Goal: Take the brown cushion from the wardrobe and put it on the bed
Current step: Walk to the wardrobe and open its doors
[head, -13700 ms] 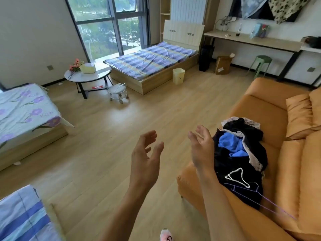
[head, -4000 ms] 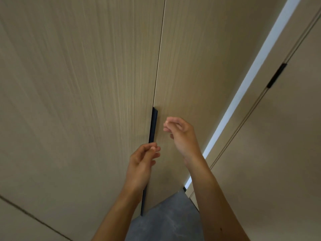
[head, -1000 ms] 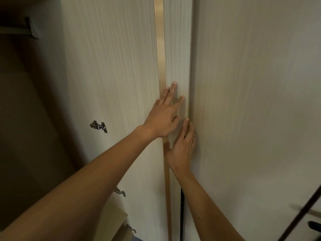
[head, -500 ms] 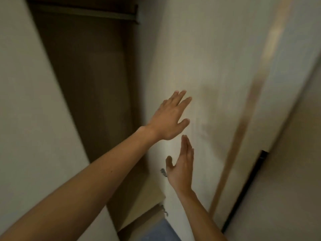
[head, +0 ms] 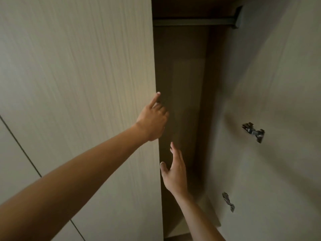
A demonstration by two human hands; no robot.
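I face the wardrobe (head: 180,94), whose dark inside shows through a tall gap. No brown cushion is visible in it. My left hand (head: 152,122) is at the free edge of the left door (head: 86,84), index finger lying up along the front and the other fingers curled around the edge. Just below, my right hand (head: 173,171) is held flat with fingers apart in front of the gap, holding nothing. The bed is out of view.
The right door (head: 274,94) stands swung open, with two metal hinges (head: 253,132) on its inner face. A dark hanging rail (head: 191,22) crosses the top of the compartment. A pale shelf (head: 205,216) sits low inside.
The right door has swung open and my view has turned left. My left hand went from the right door's face to the left door's edge; my right hand followed to the gap.
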